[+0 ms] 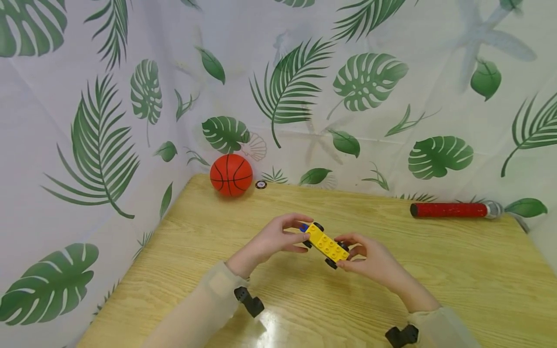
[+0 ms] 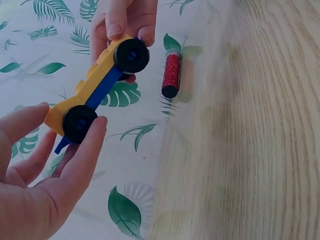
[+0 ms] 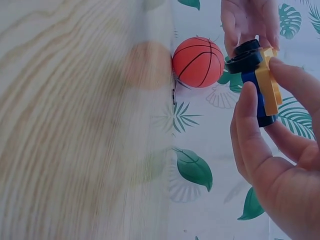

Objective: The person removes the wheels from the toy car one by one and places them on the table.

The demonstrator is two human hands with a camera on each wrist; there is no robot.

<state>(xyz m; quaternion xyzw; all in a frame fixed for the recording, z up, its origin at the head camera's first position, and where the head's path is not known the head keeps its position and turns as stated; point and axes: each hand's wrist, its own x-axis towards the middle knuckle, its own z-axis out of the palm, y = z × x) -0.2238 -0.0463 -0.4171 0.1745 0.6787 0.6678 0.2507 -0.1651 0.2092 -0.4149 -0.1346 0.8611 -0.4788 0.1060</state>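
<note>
A toy car (image 1: 327, 244) with a yellow studded top, a blue base and black wheels is held above the table between both hands. My left hand (image 1: 277, 235) grips the end with the blue hitch, its thumb on the yellow top. At the opposite end my right hand (image 1: 370, 258) pinches the car near its wheels. In the left wrist view the toy car (image 2: 95, 85) shows its side, tilted, with fingers of both hands at its ends. The right wrist view has the car (image 3: 267, 85) nearly end-on, partly covered by fingers.
A small orange basketball (image 1: 231, 175) sits at the back left corner of the wooden table (image 1: 209, 232). Beside it is a small round black-and-white disc (image 1: 261, 184). A red tube with a silver end (image 1: 452, 210) lies at the back right. A leaf-patterned sheet (image 1: 278, 96) hangs behind.
</note>
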